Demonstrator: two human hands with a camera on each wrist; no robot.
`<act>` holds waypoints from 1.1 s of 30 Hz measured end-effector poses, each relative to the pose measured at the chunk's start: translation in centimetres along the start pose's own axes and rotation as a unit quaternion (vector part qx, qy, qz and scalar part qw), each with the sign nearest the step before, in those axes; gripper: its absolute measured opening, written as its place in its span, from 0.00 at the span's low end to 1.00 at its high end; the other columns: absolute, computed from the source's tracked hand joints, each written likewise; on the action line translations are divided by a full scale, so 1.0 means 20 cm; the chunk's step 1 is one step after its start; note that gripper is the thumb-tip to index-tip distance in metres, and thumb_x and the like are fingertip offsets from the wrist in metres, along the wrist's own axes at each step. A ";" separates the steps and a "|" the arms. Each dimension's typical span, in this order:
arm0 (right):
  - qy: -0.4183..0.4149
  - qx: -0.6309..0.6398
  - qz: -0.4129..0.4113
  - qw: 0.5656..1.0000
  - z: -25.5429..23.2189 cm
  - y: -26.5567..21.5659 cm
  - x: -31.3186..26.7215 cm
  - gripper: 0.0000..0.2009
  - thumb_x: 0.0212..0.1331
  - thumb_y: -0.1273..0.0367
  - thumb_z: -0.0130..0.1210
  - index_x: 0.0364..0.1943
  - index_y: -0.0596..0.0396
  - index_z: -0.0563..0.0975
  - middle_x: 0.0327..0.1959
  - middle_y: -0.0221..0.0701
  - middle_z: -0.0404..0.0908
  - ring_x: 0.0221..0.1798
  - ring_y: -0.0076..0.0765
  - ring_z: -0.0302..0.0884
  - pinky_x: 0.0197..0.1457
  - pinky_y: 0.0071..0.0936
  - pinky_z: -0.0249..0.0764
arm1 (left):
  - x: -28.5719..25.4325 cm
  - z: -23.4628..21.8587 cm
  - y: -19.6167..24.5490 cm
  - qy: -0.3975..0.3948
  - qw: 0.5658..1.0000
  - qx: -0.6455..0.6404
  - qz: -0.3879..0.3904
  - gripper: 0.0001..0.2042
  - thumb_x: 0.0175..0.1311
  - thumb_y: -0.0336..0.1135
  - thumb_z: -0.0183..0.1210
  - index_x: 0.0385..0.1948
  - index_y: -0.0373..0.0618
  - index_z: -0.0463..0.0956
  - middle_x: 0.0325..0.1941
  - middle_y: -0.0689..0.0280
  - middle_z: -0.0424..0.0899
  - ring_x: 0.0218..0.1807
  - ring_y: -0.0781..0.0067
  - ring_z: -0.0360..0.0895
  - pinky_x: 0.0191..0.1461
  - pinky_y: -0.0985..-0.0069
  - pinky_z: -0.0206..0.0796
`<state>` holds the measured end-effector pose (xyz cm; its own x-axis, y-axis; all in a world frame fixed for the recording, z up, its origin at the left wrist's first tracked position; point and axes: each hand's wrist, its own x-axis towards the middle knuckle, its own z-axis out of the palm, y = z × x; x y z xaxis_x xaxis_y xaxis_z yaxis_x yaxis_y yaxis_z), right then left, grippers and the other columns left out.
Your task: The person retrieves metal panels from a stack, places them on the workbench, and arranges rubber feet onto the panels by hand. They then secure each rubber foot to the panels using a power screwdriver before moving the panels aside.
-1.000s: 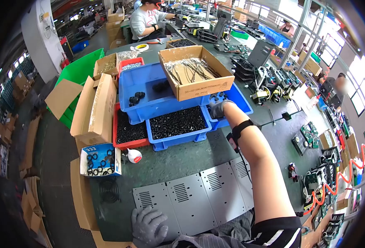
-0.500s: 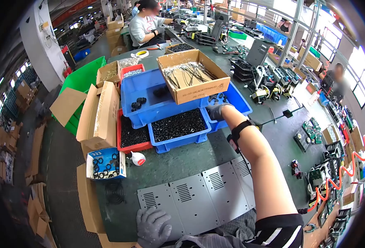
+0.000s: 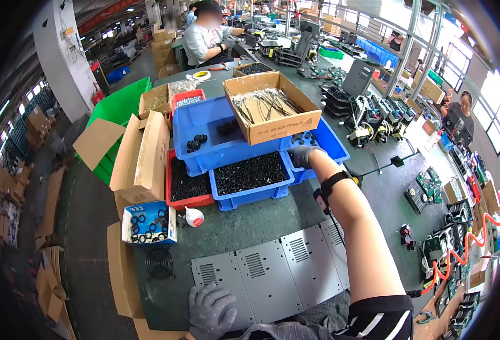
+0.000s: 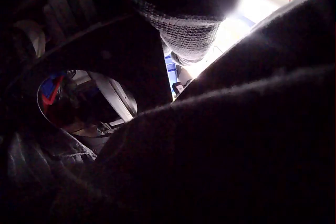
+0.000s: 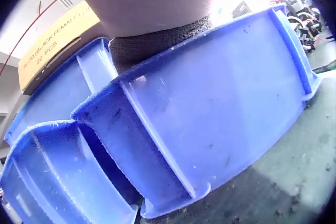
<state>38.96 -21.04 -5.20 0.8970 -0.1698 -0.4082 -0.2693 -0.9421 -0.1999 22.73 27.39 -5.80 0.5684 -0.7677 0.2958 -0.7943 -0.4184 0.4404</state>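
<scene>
My right hand (image 3: 305,156), in a grey glove, reaches over the near wall into a blue bin (image 3: 336,148) holding small black parts (image 3: 303,137). Its fingers are hidden inside; I cannot tell whether they grip anything. In the right wrist view the glove cuff (image 5: 157,43) crosses the bin's rim, above its outer wall (image 5: 220,98). My gloved left hand (image 3: 211,311) rests with relaxed fingers at the near-left edge of a row of grey slotted metal panels (image 3: 267,283). The left wrist view is mostly dark, with knitted glove fabric (image 4: 194,37) at the top.
A carton of black cables (image 3: 278,133) sits across the blue bins. Beside them are a bin of black screws (image 3: 250,198), a red bin (image 3: 190,201), a box of black rings (image 3: 148,241), a white bottle (image 3: 194,216) and a round fan guard (image 3: 159,263). Circuit boards (image 3: 425,184) lie rightward.
The head view has shifted slightly, moving the scene right and down. The right hand stays in the blue bin, its fingers lower behind the wall. The left hand keeps its place on the panels.
</scene>
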 end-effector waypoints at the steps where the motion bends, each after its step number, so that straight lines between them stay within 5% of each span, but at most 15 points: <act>1: 0.025 0.010 -0.029 0.999 0.01 -0.01 -0.01 0.26 0.45 0.68 0.56 0.55 0.41 0.71 0.46 0.36 0.79 0.45 0.42 0.77 0.49 0.36 0.72 | 0.00 0.00 0.00 -0.002 1.000 0.000 -0.001 0.12 0.50 0.45 0.55 0.33 0.52 0.79 0.42 0.68 0.76 0.54 0.61 0.65 0.60 0.57 0.49; 6: 0.049 0.001 -0.024 0.998 0.03 0.00 0.02 0.15 0.45 0.67 0.52 0.40 0.50 0.80 0.42 0.38 0.81 0.42 0.42 0.79 0.46 0.33 0.73 | 0.01 -0.01 0.00 -0.019 1.000 -0.024 -0.007 0.13 0.50 0.45 0.55 0.32 0.49 0.79 0.42 0.65 0.76 0.53 0.59 0.65 0.61 0.55 0.48; 11: 0.019 -0.051 0.062 0.997 -0.07 -0.13 -0.11 0.16 0.46 0.65 0.53 0.40 0.51 0.80 0.43 0.39 0.80 0.44 0.42 0.79 0.47 0.35 0.73 | 0.01 -0.01 0.02 -0.012 1.000 -0.010 -0.004 0.14 0.50 0.46 0.54 0.32 0.48 0.79 0.42 0.64 0.76 0.52 0.58 0.65 0.61 0.54 0.48; 12: 0.060 -0.038 0.052 0.996 -0.07 -0.14 -0.14 0.15 0.41 0.68 0.51 0.35 0.51 0.81 0.34 0.40 0.82 0.36 0.42 0.80 0.39 0.33 0.74 | 0.01 0.00 0.02 -0.008 1.000 -0.011 -0.014 0.14 0.50 0.46 0.54 0.31 0.48 0.79 0.41 0.64 0.77 0.52 0.58 0.65 0.61 0.54 0.48; 16: 0.072 -0.042 0.096 0.992 -0.07 -0.09 -0.10 0.14 0.40 0.69 0.52 0.35 0.49 0.81 0.34 0.38 0.82 0.35 0.42 0.79 0.39 0.32 0.74 | -0.01 0.02 0.00 0.010 1.000 -0.013 -0.008 0.14 0.50 0.46 0.54 0.31 0.49 0.79 0.41 0.65 0.76 0.52 0.57 0.66 0.61 0.53 0.48; 21: 0.123 0.073 0.120 0.982 -0.13 -0.08 -0.17 0.12 0.38 0.68 0.54 0.31 0.51 0.79 0.30 0.35 0.81 0.33 0.38 0.78 0.38 0.30 0.74 | -0.02 0.03 0.01 0.023 1.000 0.003 -0.010 0.13 0.49 0.46 0.54 0.30 0.50 0.78 0.41 0.66 0.76 0.53 0.58 0.66 0.62 0.53 0.47; 23: 0.151 0.230 0.147 0.950 -0.16 -0.03 -0.19 0.05 0.37 0.72 0.54 0.23 0.51 0.74 0.16 0.26 0.71 0.17 0.28 0.67 0.20 0.27 0.64 | -0.02 0.02 0.02 0.025 1.000 0.001 -0.010 0.12 0.49 0.45 0.55 0.30 0.50 0.78 0.41 0.66 0.76 0.53 0.58 0.66 0.62 0.53 0.47; 25: 0.157 0.248 0.161 0.942 -0.20 0.00 -0.24 0.10 0.40 0.71 0.55 0.31 0.52 0.78 0.22 0.29 0.76 0.25 0.30 0.73 0.30 0.29 0.72 | -0.02 0.02 0.01 0.026 1.000 -0.001 -0.008 0.12 0.48 0.45 0.55 0.30 0.50 0.78 0.41 0.66 0.76 0.54 0.58 0.66 0.62 0.53 0.47; 27: 0.176 0.342 0.121 0.915 -0.23 0.01 -0.35 0.04 0.40 0.73 0.54 0.22 0.51 0.72 0.15 0.25 0.67 0.15 0.26 0.63 0.18 0.28 0.62 | -0.03 0.03 0.01 0.034 0.999 0.002 0.005 0.11 0.47 0.42 0.56 0.31 0.50 0.78 0.42 0.65 0.75 0.54 0.58 0.65 0.62 0.52 0.47; 33: 0.170 0.412 0.056 0.894 -0.09 -0.11 -0.68 0.07 0.38 0.74 0.53 0.17 0.47 0.67 0.12 0.21 0.62 0.13 0.19 0.58 0.15 0.19 0.54 | -0.05 0.03 -0.01 0.008 1.000 0.002 -0.011 0.12 0.48 0.43 0.57 0.34 0.53 0.79 0.46 0.68 0.75 0.57 0.59 0.63 0.64 0.50 0.42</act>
<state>27.99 -17.30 2.46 0.8657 -0.4586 -0.2003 -0.4045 -0.4057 -0.8196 22.30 27.88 -6.75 0.5894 -0.7502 0.2996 -0.7821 -0.4371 0.4441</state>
